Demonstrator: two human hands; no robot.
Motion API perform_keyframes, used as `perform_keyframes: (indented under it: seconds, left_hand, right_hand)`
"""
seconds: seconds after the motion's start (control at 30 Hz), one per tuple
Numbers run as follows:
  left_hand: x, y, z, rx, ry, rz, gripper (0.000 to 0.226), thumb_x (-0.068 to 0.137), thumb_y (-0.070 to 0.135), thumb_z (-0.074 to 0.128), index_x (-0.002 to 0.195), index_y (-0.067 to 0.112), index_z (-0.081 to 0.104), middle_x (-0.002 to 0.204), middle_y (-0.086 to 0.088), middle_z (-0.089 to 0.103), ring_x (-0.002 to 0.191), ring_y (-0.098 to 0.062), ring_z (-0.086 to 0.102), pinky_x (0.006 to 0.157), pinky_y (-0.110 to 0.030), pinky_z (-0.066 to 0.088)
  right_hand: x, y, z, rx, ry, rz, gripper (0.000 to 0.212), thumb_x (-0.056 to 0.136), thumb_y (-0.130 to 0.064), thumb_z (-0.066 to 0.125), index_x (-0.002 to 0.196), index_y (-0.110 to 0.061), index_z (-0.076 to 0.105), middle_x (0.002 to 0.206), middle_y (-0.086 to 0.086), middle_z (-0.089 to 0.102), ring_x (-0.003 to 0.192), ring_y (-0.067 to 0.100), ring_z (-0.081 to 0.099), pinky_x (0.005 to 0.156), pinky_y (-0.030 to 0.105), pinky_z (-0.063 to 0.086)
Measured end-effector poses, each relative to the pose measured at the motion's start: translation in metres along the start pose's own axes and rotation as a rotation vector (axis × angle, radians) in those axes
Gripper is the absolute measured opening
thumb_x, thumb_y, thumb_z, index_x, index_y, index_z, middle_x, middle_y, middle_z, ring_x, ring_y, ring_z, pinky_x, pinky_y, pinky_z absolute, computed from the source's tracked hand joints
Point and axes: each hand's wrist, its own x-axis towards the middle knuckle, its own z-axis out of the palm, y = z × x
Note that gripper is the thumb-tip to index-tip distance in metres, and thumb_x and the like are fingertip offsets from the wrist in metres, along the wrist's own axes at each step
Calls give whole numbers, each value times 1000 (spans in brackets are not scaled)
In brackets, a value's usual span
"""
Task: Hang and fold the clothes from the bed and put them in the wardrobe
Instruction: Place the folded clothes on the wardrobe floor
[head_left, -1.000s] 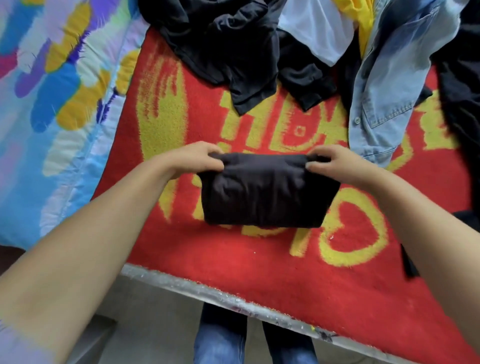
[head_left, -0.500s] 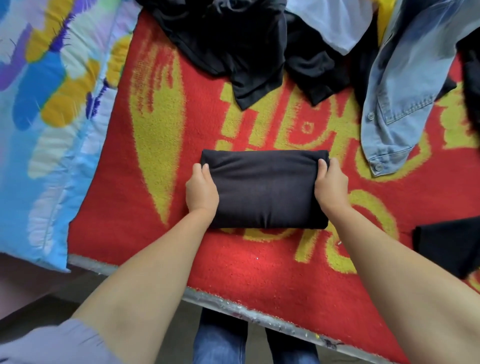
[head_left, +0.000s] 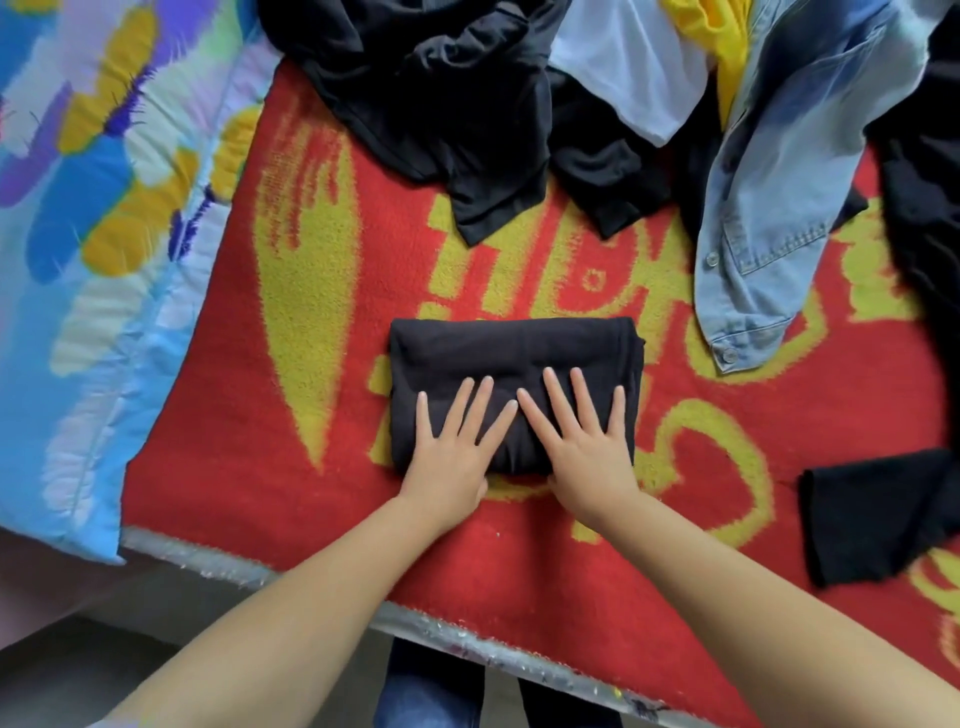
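Folded black garment (head_left: 514, 364) lies as a compact rectangle on the red and yellow blanket (head_left: 218, 415) that covers the bed, near the bed's front edge and directly in front of you. Your left hand (head_left: 457, 441) and your right hand (head_left: 582, 441) both rest flat on its near half, side by side, palms down. The fingers (head_left: 558, 400) are straight and spread, released rather than curled, pressing on top of the cloth and pointing toward its far fold; your two inner fingertips almost meet over the middle of the garment. The heels of both hands sit at the garment's near edge, partly over the blanket. Beyond the fold, well apart from your hands, a heap of black clothes (head_left: 441, 104) lies crumpled beside a white piece (head_left: 634, 67), a yellow piece (head_left: 722, 36) and a light blue denim shirt (head_left: 779, 208). Another black piece (head_left: 872, 519) lies to your right, and a multicoloured quilt (head_left: 78, 234) lies to your left.
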Motion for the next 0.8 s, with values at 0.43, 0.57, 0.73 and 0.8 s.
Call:
perform_keyframes:
  seconds: [0.43, 0.57, 0.73, 0.8]
  left_hand:
    - [21, -22, -144, -98, -273, -110, 86, 93, -4, 46, 152, 33, -6, 161, -2, 4, 147, -33, 3, 114, -59, 15]
    - [13, -25, -226, -25, -175, -89, 89, 92, -6, 46, 152, 32, -7, 161, -5, 5, 146, -34, 4, 113, -61, 15]
    - [-15, -15, -303, 16, -14, -142, 89, 92, -5, 47, 151, 31, -9, 160, -6, 6, 146, -35, 5, 112, -62, 17]
    - [-37, -8, -323, 21, 39, -189, 87, 93, -4, 45, 152, 31, -8, 160, -7, 8, 146, -36, 7, 111, -63, 18]
  right_hand:
    - [15, 8, -138, 76, -265, 81, 88, 94, 0, 50, 153, -34, -5, 162, 0, 1, 147, 38, 2, 114, 61, 15]
    - [-3, 8, -220, 24, -172, 81, 88, 94, 4, 47, 153, -33, -7, 162, 1, 4, 146, 38, 5, 113, 61, 18]
    - [-32, 9, -302, -41, -24, 36, 82, 96, 0, 44, 153, -34, -5, 161, 0, 4, 147, 36, 5, 113, 61, 17]
    - [-47, 4, -322, -63, 24, -3, 81, 96, -1, 44, 153, -34, -5, 161, -1, 5, 147, 35, 6, 113, 61, 17]
